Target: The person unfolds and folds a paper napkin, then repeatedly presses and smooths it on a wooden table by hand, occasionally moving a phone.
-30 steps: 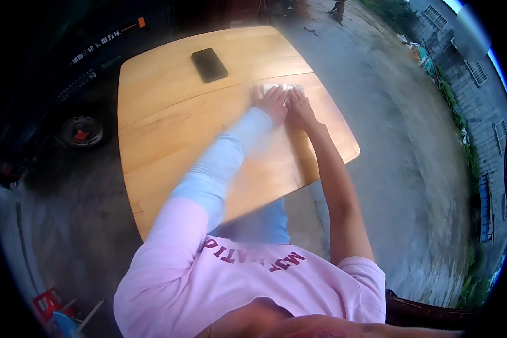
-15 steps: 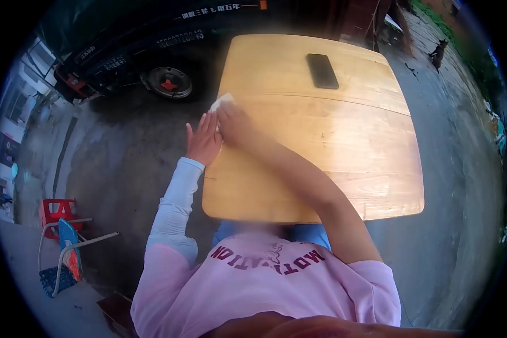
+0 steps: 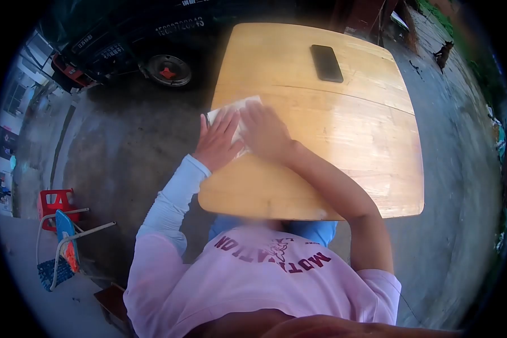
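White cloth (image 3: 238,105) spread on the wooden table (image 3: 343,135), over toward its left edge, a little nearer the wearer than the long seam across the boards. Left hand (image 3: 219,139) palm down on the cloth's left part, fingers extended and slightly parted, flat rather than closed around anything; pale blue sleeve (image 3: 173,194) up that forearm. Right hand (image 3: 266,134) just beside it, over the cloth's right part, forearm bare; blurred, so cannot tell how far its fingers are bent or whether they pinch the fabric. A strip of white shows between the two hands. Black smartphone (image 3: 327,63) lies flat beyond the seam, well apart from both hands. Off the table: dark vehicle with a red-centred wheel (image 3: 169,71) at far left, red plastic stool (image 3: 48,212) beside a metal-framed chair (image 3: 66,230), dark dog (image 3: 443,55) upper right.
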Motion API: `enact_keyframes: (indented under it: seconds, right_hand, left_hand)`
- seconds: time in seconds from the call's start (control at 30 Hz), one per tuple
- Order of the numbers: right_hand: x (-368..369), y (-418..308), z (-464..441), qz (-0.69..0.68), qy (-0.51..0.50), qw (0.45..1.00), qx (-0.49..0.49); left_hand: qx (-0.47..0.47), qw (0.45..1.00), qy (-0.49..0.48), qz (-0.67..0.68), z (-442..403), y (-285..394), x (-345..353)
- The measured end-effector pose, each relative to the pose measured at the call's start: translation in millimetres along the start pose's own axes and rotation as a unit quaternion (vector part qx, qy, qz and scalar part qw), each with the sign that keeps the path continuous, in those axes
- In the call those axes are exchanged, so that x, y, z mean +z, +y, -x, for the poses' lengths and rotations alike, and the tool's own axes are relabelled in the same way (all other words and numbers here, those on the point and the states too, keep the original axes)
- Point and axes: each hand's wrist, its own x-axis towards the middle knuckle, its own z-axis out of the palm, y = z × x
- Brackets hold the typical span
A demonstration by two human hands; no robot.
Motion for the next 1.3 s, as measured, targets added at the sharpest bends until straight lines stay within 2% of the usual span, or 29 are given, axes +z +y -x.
enact_keyframes:
  seconds: [0.03, 0.1, 0.17, 0.2, 0.23, 0.27, 0.37, 0.5, 0.57, 0.6, 0.7, 0.77, 0.83, 0.9, 0.97, 1.03, 1.1, 1.2, 1.3]
  right_hand:
    - [5, 12, -11, 0.043, 0.020, 0.999, -0.012]
    - [16, 33, -30, 0.034, 0.009, 0.999, 0.029]
    - [17, 42, -42, 0.071, -0.034, 0.996, 0.046]
    - [15, 43, -46, 0.103, -0.110, 0.987, 0.054]
    - [3, 31, -45, 0.109, -0.137, 0.983, 0.051]
    - [18, 34, -35, 0.042, -0.084, 0.994, 0.064]
    - [-17, -4, 1, 0.003, -0.141, 0.988, 0.059]
    - [-84, -62, 52, 0.042, -0.217, 0.975, -0.025]
    - [-108, -85, 61, -0.025, -0.258, 0.966, -0.007]
    - [-110, -91, 64, -0.039, -0.259, 0.964, -0.031]
    - [-93, -93, 59, -0.138, -0.242, 0.960, -0.016]
    - [-75, -74, 48, -0.156, -0.206, 0.965, -0.034]
    - [-58, -57, 33, -0.153, -0.165, 0.974, -0.036]
    - [-38, -37, 10, -0.153, -0.140, 0.978, -0.005]
    - [-11, -11, -18, -0.097, -0.133, 0.986, 0.014]
    - [22, 14, -39, -0.022, -0.069, 0.997, 0.022]
    - [46, 36, -55, 0.017, -0.051, 0.998, 0.015]
    - [68, 39, -62, -0.010, -0.096, 0.995, 0.037]
    - [39, 6, -25, -0.043, -0.107, 0.993, -0.002]
  left_hand:
    - [0.007, 1.000, 0.012, 0.018, -20, -14, 6]
    - [-0.031, 0.999, -0.008, 0.004, -57, -27, 7]
    - [-0.022, 0.999, -0.028, 0.002, -75, -32, 3]
    - [-0.016, 1.000, 0.014, 0.001, -75, -35, 13]
    - [0.017, 0.998, 0.024, -0.048, -75, -38, 23]
    - [0.061, 0.989, 0.121, -0.058, -60, -37, 30]
    - [0.064, 0.978, 0.194, -0.028, -6, -7, 35]
    - [0.062, 0.991, 0.117, 0.031, 83, 41, 1]
    - [0.042, 0.992, 0.103, 0.054, 106, 56, 2]
    - [0.036, 0.992, 0.094, 0.070, 113, 61, 1]
    - [0.015, 0.995, 0.047, 0.092, 111, 60, -4]
    - [0.012, 0.993, 0.064, 0.098, 99, 49, -12]
    - [0.005, 0.997, 0.032, 0.068, 73, 29, -10]
    - [0.049, 0.998, 0.030, -0.011, 40, 3, -8]
    - [0.001, 1.000, 0.002, 0.003, -2, -13, -8]
    - [-0.009, 1.000, -0.014, -0.013, -40, -31, -7]
    - [-0.002, 0.999, -0.021, -0.041, -63, -40, -10]
    - [0.033, 0.997, 0.030, -0.060, -62, -55, 13]
    - [0.021, 0.998, -0.013, -0.051, -12, -23, -5]
